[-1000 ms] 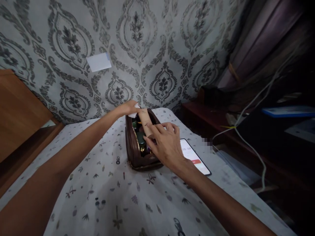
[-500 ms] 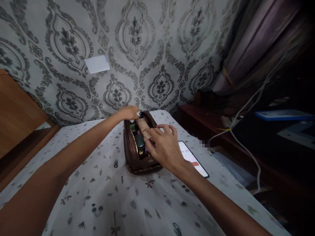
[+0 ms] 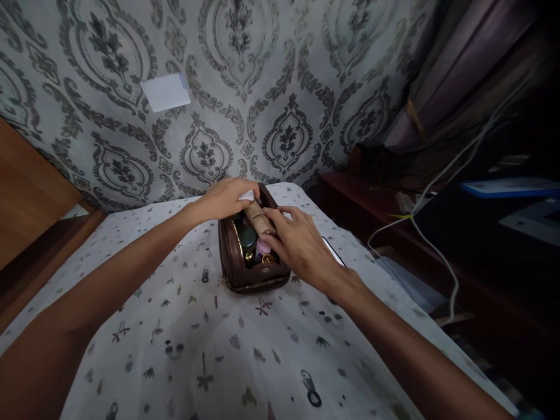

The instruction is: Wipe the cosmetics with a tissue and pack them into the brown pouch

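Observation:
An open brown bag (image 3: 231, 256) with a gold zipper stands on the patterned white sheet. Inside it are a beige tube (image 3: 259, 219), a dark green round container (image 3: 247, 237) and a pink item (image 3: 263, 249). My left hand (image 3: 230, 197) is closed at the bag's far end, with something small and white (image 3: 247, 195) in its fingers. On the right side of the bag, my right hand (image 3: 300, 236) has its fingers closed on the beige tube. A phone (image 3: 335, 251) lies mostly hidden behind my right hand.
Patterned wallpaper (image 3: 287, 137) rises behind the bed, with a white paper (image 3: 166, 92) on it. Wooden furniture (image 3: 35, 198) borders the left side. On the right are white cables (image 3: 431, 251), a dark red surface (image 3: 341, 186) and a blue-edged object (image 3: 511, 188).
My left hand has moved over the bag's far end, and the white item now shows more clearly. My right hand has shifted up along the tube, uncovering the pink item. The view has tilted slightly.

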Tool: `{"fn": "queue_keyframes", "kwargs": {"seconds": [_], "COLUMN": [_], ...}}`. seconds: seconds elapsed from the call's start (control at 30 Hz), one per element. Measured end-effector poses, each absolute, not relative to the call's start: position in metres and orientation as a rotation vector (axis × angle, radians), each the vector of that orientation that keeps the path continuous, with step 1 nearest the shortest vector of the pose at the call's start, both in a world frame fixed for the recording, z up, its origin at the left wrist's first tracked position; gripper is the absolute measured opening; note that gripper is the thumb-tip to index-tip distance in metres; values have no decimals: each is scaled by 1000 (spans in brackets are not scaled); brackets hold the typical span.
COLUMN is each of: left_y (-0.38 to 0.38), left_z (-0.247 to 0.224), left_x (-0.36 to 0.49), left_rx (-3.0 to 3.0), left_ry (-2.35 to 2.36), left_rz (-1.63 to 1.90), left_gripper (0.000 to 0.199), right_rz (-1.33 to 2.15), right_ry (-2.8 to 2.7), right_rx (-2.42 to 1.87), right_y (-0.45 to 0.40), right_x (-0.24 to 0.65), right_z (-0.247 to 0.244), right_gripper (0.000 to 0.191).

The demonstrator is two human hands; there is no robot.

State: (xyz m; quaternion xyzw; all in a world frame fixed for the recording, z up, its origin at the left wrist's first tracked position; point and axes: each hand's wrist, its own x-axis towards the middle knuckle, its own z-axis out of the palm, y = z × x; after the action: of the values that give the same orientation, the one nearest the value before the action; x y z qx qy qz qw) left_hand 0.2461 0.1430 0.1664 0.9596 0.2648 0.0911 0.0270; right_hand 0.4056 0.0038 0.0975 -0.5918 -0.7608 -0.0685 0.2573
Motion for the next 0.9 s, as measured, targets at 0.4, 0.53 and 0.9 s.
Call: {"fn": "queue_keyframes", "kwargs": {"seconds": [0.4, 0.53, 0.9], "left_y": [105, 86, 47], "left_z": [174, 160, 126], "left_x": [218, 207, 209], "left_rx": [3016, 3285, 3643], "left_ry": [416, 330, 479], "left_rz": [24, 201, 217], "left_gripper": [30, 36, 42], "right_rz": [-225, -71, -105], "right_ry": [-2093, -2214, -2134], "right_rx": [-1636, -1399, -1398], "right_y": [8, 11, 13], "right_x": [406, 426, 421], "right_z": [101, 102, 94], "right_gripper": [14, 28, 31]}}
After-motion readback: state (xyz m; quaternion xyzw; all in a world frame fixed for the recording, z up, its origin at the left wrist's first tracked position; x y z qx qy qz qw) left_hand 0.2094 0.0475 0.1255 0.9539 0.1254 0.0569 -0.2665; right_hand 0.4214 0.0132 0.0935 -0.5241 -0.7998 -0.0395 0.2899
